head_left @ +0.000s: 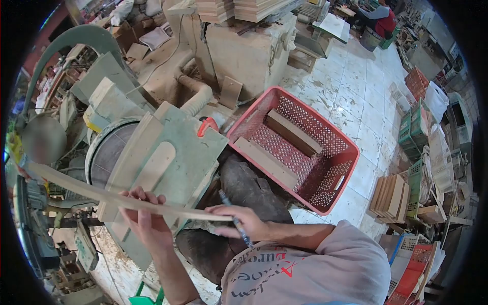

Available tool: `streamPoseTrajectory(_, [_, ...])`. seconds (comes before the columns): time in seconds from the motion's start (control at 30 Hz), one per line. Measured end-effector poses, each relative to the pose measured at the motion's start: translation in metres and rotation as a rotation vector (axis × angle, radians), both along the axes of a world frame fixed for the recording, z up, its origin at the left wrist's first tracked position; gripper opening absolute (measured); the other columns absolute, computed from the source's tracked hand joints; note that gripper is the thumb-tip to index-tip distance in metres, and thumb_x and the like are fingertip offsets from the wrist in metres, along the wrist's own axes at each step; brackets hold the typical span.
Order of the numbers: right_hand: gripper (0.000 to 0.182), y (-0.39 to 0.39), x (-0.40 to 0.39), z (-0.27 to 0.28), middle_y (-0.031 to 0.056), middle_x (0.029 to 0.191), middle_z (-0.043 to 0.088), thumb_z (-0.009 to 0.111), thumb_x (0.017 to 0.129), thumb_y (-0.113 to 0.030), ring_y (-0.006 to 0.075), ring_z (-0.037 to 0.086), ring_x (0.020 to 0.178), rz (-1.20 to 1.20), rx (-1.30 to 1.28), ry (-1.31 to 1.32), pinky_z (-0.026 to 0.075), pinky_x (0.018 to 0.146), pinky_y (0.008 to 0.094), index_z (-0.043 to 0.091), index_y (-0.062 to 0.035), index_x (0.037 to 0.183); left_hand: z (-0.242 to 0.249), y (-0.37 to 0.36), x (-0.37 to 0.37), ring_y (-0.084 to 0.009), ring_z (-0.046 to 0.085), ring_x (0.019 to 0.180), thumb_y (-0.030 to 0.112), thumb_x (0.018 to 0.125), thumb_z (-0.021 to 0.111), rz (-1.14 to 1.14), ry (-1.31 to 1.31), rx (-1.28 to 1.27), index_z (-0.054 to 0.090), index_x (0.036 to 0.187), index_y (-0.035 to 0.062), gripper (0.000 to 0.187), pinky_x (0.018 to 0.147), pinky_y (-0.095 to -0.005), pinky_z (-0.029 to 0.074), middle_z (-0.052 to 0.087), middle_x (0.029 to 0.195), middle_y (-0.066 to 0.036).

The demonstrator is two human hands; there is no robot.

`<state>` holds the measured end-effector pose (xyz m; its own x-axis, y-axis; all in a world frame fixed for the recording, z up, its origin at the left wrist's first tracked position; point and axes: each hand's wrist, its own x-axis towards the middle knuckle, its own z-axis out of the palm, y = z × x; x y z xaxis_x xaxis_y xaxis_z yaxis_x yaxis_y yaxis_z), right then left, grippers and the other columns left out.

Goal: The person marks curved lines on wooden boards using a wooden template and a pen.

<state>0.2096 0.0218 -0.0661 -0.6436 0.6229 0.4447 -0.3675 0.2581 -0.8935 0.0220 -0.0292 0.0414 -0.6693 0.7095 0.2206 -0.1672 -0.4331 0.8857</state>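
A long, thin, slightly curved wooden strip (pixel 112 197) crosses the lower left of the view. My left hand (pixel 147 216) is closed around its middle part, with the fingers over the top. At the strip's right end, my right hand (pixel 241 222) holds a pen (pixel 235 218) and rests against the wood. Beneath the strip is a green machine table (pixel 190 140) with a wooden piece (pixel 155 165) lying on it. A round sanding disc (pixel 113 155) stands at the table's left side. An orange-red clamp (pixel 207 126) sits at its far corner.
A red plastic crate (pixel 277 190) holding two wooden blocks stands right of the table. Stacked boards (pixel 390 195) are on the floor farther right, near green crates (pixel 414 124). A dusty cabinet (pixel 244 56) is ahead. A person (pixel 381 23) sits in the far background.
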Motion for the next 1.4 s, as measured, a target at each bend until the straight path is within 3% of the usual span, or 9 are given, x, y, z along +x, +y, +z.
streamPoseTrajectory(0.07, [0.030,0.008,0.007,0.005,0.0233,0.109,0.066,0.065,0.086,0.004,0.0284,0.065,0.106,-0.167,-0.061,0.032,0.054,0.086,0.0353,0.051,-0.0005,0.113,-0.003,0.015,0.005,-0.0168,0.054,0.093,0.010,0.090,0.062,0.134,-0.125,-0.040,0.037,0.128,0.0077,0.045,0.078,-0.0397,0.047,0.050,0.111,-0.007])
streamPoseTrajectory(0.2, [0.025,0.031,0.032,0.016,0.0089,0.099,0.063,0.065,0.090,-0.010,0.0175,0.062,0.093,-0.475,-0.302,-0.079,0.054,0.080,0.0321,0.052,-0.0023,0.110,-0.016,0.051,0.025,-0.0204,0.054,0.105,0.007,0.092,0.059,0.154,-0.247,-0.051,0.037,0.128,0.0057,0.043,0.088,-0.0436,0.046,0.053,0.114,-0.009])
streamPoseTrajectory(0.3, [0.021,0.072,0.052,0.013,0.0045,0.097,0.063,0.064,0.092,-0.017,0.0101,0.058,0.085,-0.777,-0.654,0.140,0.048,0.078,0.0272,0.056,-0.0063,0.108,-0.027,0.069,0.035,-0.0209,0.052,0.113,0.011,0.091,0.062,-0.133,0.087,-0.072,0.040,0.130,0.0030,0.046,0.097,-0.0418,0.043,0.054,0.118,-0.009])
streamPoseTrajectory(0.37, [0.022,0.102,0.088,0.020,0.0048,0.101,0.063,0.064,0.093,-0.023,0.0122,0.059,0.092,-0.811,-0.739,0.336,0.049,0.080,0.0286,0.056,-0.0079,0.107,-0.029,0.077,0.034,-0.0192,0.049,0.119,0.015,0.089,0.066,-0.370,0.438,-0.351,0.046,0.129,0.0014,0.047,0.101,-0.0381,0.039,0.053,0.123,-0.009])
streamPoseTrajectory(0.5, [0.030,0.138,0.179,-0.015,0.0040,0.112,0.060,0.065,0.092,-0.032,0.0153,0.057,0.105,-1.045,-0.631,0.242,0.050,0.084,0.0329,0.053,-0.0107,0.110,-0.060,0.070,0.018,-0.0171,0.057,0.104,0.012,0.088,0.068,-0.319,0.642,-0.470,0.060,0.114,0.0007,0.030,0.091,-0.0328,0.045,0.059,0.110,-0.009])
streamPoseTrajectory(0.73, [0.038,0.158,0.272,-0.126,0.0059,0.114,0.058,0.066,0.090,-0.036,0.0225,0.057,0.105,-1.346,-0.691,0.084,0.053,0.083,0.0438,0.051,-0.0104,0.115,-0.106,0.053,-0.007,-0.0097,0.055,0.079,0.001,0.088,0.064,-0.212,0.503,-0.464,0.064,0.102,-0.0015,0.015,0.074,-0.0238,0.046,0.061,0.089,-0.005])
streamPoseTrajectory(1.0, [0.031,0.245,0.276,-0.255,0.0055,0.103,0.058,0.065,0.092,-0.028,0.0221,0.061,0.086,-1.491,-0.808,-0.050,0.057,0.061,0.0385,0.052,-0.0097,0.113,-0.093,0.055,0.001,-0.0146,0.058,0.073,0.001,0.084,0.067,-0.136,0.669,-0.457,0.065,0.098,-0.0006,0.014,0.070,-0.0266,0.047,0.062,0.082,-0.008])
streamPoseTrajectory(1.13, [0.027,0.299,0.291,-0.317,0.0057,0.096,0.057,0.062,0.093,-0.024,0.0199,0.059,0.080,-1.307,-0.719,-0.074,0.057,0.061,0.0358,0.052,-0.0052,0.110,-0.084,0.054,0.003,-0.0107,0.055,0.077,0.000,0.086,0.066,-0.146,0.752,-0.509,0.065,0.098,-0.0025,0.013,0.071,-0.0245,0.044,0.061,0.088,-0.006])
streamPoseTrajectory(1.4, [0.037,0.322,0.252,-0.288,0.0105,0.104,0.060,0.066,0.091,-0.026,0.0231,0.061,0.089,-1.530,-0.840,-0.130,0.059,0.073,0.0394,0.053,-0.0017,0.116,-0.091,0.054,0.002,-0.0100,0.054,0.076,0.000,0.086,0.065,-0.131,0.744,-0.506,0.065,0.096,-0.0025,0.010,0.069,-0.0235,0.043,0.062,0.088,-0.005])
